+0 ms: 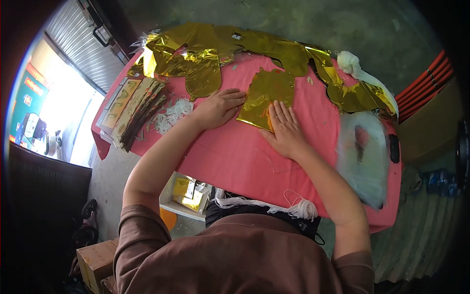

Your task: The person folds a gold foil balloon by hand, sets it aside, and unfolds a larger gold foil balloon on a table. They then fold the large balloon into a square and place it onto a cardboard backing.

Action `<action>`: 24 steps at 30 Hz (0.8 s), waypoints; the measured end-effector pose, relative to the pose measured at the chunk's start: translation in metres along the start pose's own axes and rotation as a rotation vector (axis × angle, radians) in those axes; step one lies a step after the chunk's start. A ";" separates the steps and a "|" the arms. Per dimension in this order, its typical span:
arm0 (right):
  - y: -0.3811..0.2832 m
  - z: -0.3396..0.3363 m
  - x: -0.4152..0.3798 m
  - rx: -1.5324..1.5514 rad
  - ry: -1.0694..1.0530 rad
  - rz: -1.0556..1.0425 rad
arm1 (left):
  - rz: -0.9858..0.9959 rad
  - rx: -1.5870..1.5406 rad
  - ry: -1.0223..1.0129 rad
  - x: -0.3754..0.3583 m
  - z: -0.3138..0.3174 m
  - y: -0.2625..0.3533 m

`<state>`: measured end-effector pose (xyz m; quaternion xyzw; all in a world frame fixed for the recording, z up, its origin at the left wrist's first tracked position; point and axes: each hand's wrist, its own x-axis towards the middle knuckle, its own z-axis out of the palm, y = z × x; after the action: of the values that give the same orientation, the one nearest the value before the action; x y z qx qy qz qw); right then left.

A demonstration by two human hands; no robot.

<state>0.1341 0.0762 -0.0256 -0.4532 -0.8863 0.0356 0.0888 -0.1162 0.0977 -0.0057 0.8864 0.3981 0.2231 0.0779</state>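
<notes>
A shiny gold foil piece (pixel 268 90), roughly rectangular with a shaped top edge, lies flat on the pink cloth (pixel 235 152). My right hand (pixel 285 131) rests on its lower right part, fingers stretched out and pressed flat. At the foil's left edge, my left hand (pixel 223 109) lies palm down with its fingers extended, fingertips right at the edge. Larger gold foil cut-outs (pixel 203 81) spread along the far side of the table. To the left of my left forearm sits a tangle of white string (pixel 175 115).
Stacked cardboard pieces (pixel 139 110) stand at the table's left end. Clear plastic bags (pixel 362 157) lie at the right, beside a black object (pixel 394 148). White thread (pixel 303 209) hangs at the near edge, and another white bundle (pixel 348 62) sits at the far right. Below is a white bin (pixel 169 198) holding foil packets.
</notes>
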 end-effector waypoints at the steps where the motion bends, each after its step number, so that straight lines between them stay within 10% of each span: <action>1: 0.000 0.000 0.000 0.000 -0.002 -0.003 | 0.020 0.028 -0.017 0.000 -0.001 0.001; 12: 0.002 -0.007 -0.008 0.001 -0.035 -0.046 | 0.123 -0.123 -0.035 0.009 0.000 0.003; 24: 0.004 -0.003 -0.009 0.016 -0.004 -0.054 | -0.477 -0.496 -0.007 0.032 0.019 0.010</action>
<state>0.1424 0.0712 -0.0246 -0.4283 -0.8980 0.0410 0.0915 -0.0814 0.1155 -0.0089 0.7233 0.5274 0.2856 0.3422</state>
